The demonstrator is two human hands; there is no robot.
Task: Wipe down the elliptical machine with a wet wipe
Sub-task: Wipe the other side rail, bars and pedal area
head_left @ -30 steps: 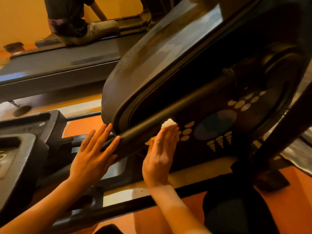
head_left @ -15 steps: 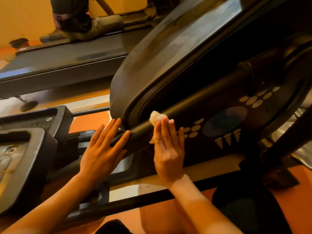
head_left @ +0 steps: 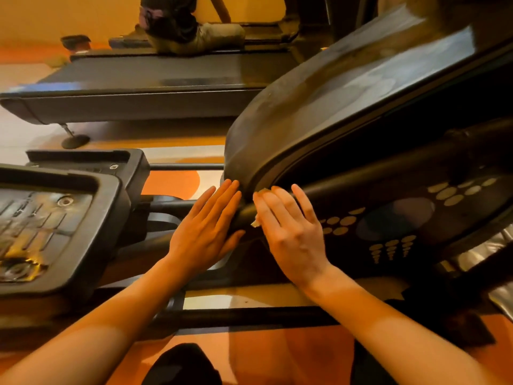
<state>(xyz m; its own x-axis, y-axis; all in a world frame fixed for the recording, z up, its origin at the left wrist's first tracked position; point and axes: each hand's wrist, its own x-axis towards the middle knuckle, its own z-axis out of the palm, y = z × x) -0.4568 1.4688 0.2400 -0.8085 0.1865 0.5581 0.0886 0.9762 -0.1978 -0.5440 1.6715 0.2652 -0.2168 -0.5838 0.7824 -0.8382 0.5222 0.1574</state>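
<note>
**Both hands flat on the elliptical's bar**

The right hand [head_left: 291,234] presses a crumpled white wet wipe [head_left: 256,223] against the black slanted metal bar [head_left: 374,173] with its fingers straight and spread. Just to its left, the left hand [head_left: 205,232] lies flat on the bar's lower end, below the black rounded plastic flywheel housing [head_left: 319,107]. A black ribbed foot pedal [head_left: 55,232] sits near left. A long dark treadmill deck [head_left: 138,87] lies far behind.

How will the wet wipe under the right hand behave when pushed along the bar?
Likely floppy: the wet wipe lies crumpled, only small bits showing round the right hand. Probably light, since the flat hand alone pins it to the bar. It may bunch or slip out when pushed.
</note>
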